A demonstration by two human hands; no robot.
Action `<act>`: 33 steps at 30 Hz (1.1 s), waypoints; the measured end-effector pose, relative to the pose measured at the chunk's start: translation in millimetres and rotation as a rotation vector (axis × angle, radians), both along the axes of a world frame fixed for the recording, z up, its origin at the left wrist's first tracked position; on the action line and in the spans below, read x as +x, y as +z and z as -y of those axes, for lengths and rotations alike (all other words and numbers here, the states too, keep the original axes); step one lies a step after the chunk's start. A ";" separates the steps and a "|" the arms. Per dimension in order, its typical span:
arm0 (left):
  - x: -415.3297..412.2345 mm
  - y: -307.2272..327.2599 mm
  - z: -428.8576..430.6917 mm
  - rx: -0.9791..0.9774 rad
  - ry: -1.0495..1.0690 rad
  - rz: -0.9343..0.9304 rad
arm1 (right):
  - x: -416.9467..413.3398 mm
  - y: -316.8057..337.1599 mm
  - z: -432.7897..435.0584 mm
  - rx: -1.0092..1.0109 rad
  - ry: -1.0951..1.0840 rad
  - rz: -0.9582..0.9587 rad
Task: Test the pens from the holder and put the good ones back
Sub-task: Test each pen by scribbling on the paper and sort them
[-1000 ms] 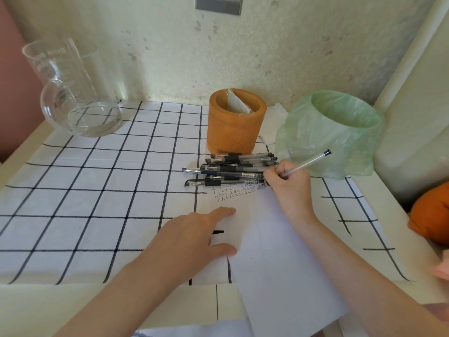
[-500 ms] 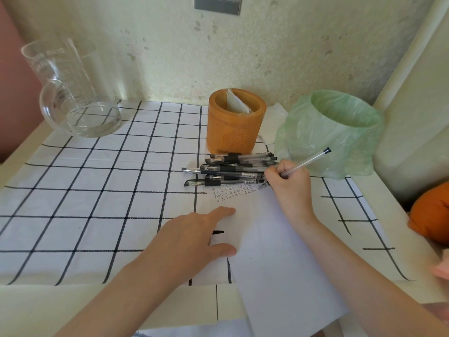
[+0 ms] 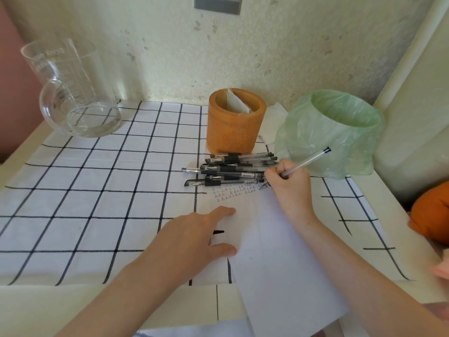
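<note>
1. Now I am gripping the pen (image 3: 308, 161) in the right hand (image 3: 289, 186), fingers curling round the barrel in a writing hold; its tip is touching the paper (image 3: 279, 263) at the sheet's far edge, at the right end of the rows of test marks (image 3: 233, 192).
2. I am pressing the left hand (image 3: 192, 239) flat on the sheet's left side, fingers straight, thumb spread, holding nothing; a small black piece (image 3: 218, 232), probably the pen's cap, is lying between thumb and forefinger.
3. Compared with a second ago, almost nothing is changing; the pen is keeping its slant, back end pointing toward the table's far right corner; the tip is shifting by a hair at most; the left hand is staying put.
4. I am reading that as one small test stroke being written; whether ink is flowing is too fine to tell.
5. Meanwhile the other pens (image 3: 230, 170) are lying in a pile just beyond the sheet, reaching the right hand's knuckles; the holder (image 3: 234, 122) is standing behind them near the middle of the table's far edge, holding only a folded slip (image 3: 237, 103); no pens are showing in it, so putting the good ones back is still waiting.
6. A bin (image 3: 335, 132) lined with a green bag is sitting at the far right corner and a glass jug (image 3: 73, 93) at the far left; a checked cloth (image 3: 97, 190) is covering the table.
</note>
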State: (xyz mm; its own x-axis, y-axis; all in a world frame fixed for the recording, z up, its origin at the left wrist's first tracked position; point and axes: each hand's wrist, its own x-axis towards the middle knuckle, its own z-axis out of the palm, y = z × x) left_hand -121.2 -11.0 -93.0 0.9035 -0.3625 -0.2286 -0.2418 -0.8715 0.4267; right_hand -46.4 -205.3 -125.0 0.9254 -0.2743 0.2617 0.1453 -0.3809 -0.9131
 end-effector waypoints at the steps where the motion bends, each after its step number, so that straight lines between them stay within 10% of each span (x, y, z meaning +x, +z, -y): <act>1: -0.3 0.4 0.1 0.006 0.000 -0.007 | -0.3 0.0 -0.1 -0.001 -0.002 -0.002; 7: 0.1 3.2 1.0 -0.065 0.026 -0.042 | -5.7 17.7 -4.2 0.107 0.044 -0.080; 15: 6.4 14.4 1.6 -0.722 0.234 -0.080 | -42.6 66.7 -6.3 0.564 0.453 -0.341; 33: 7.3 17.5 4.3 -0.952 0.254 -0.006 | -45.4 62.9 -13.7 0.505 0.470 -0.349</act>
